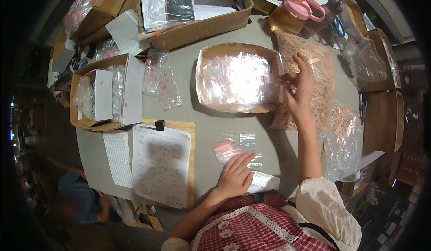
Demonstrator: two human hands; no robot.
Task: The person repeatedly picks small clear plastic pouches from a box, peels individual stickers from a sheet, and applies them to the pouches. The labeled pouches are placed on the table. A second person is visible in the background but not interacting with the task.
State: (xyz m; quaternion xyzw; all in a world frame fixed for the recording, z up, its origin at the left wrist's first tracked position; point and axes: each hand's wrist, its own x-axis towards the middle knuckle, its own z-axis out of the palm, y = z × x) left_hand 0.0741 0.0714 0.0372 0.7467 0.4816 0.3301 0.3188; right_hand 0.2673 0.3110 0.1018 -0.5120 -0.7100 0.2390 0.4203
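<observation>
Left hand (236,175) on small bags (233,147)

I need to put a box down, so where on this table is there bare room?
The widest bare patch of grey table lies between the clipboard, the shallow cardboard tray of clear bags and the small bags under the left hand. A narrower strip runs behind that tray. The right side, around the right hand and the bagged wooden sticks, is crowded.

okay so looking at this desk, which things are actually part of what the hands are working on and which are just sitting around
In use: left hand on small zip bags; right hand over pile of wooden sticks; tray of clear bags.
Lying about: clipboard; pink tape dispenser; blue scissors.
</observation>
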